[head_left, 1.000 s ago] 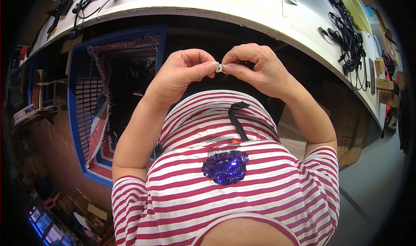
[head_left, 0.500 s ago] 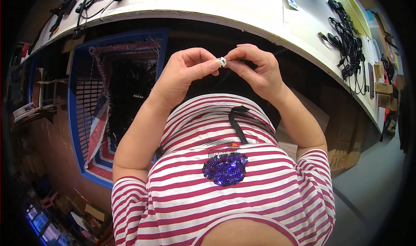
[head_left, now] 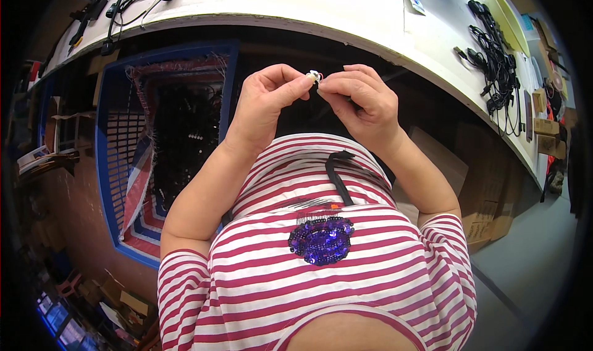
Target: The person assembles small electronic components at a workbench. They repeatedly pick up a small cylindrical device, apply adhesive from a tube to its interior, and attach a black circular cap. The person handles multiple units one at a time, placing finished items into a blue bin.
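Observation:
Thumb and forefinger of my left hand (head_left: pixel 262 107) pinch a small white part (head_left: pixel 315 75), with a thin reddish wire or strand at its right side. My right hand (head_left: pixel 367 104) is closed in a pinch just right of the white part, its fingertips almost meeting those of the left. What the right fingers hold is too small and covered to make out. Both hands are raised in front of my striped shirt, just short of the white table's near edge.
The white table (head_left: pixel 259 2) runs across the top and down the right. Black cables (head_left: pixel 494 67) lie on its right, and more cables (head_left: pixel 126 5) at its far left. A blue crate (head_left: pixel 105 165) lined with striped cloth, holding dark items, stands left below the table. Cardboard (head_left: pixel 491 196) sits at right.
The white part and my left hand have shifted slightly up and left. My right fingers have changed their pinch, with the fingertips now lower beside the part.

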The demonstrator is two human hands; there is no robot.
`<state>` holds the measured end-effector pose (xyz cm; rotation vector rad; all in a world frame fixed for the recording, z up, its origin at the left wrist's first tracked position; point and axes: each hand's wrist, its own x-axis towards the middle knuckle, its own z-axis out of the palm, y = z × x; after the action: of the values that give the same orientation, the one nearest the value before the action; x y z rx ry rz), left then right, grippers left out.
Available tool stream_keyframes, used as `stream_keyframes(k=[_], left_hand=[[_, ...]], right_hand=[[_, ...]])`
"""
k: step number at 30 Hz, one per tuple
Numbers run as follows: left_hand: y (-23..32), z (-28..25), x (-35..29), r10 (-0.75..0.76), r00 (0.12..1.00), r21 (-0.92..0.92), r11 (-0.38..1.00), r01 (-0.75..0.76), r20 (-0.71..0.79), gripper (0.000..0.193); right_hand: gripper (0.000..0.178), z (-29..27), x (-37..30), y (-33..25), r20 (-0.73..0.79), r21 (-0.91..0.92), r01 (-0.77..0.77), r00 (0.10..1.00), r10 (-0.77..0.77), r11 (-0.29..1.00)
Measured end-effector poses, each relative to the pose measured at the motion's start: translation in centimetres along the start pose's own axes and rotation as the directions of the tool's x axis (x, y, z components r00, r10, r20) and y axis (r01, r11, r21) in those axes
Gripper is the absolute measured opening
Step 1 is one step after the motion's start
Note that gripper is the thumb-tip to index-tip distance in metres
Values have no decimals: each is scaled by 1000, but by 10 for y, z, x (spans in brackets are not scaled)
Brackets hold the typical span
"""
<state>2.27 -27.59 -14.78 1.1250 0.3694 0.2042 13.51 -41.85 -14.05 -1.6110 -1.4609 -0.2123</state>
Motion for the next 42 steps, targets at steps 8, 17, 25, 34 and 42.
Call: stream_keyframes(k=[8,17,25,34,42], left_hand=[[1,0,0,-45,999,-77,996,44,-10,11],[4,3,0,-107,994,-160,982,104,-9,10],[8,-2,0,-64,998,-58,996,65,18,12],[19,-5,-1,11,995,103,994,-21,96,13],[-12,-7,7,121,985,325,933,-155,121,61]], right_hand=[[17,1,1,-2,-60,72,-108,992,113,991],[17,2,-2,-1,-37,-53,-26,999,24,998],[16,2,1,-1,-3,-51,-4,1000,3,999],[13,1,11,-3,100,174,-305,951,292,936],[14,0,18,5,220,681,-560,771,598,472]])
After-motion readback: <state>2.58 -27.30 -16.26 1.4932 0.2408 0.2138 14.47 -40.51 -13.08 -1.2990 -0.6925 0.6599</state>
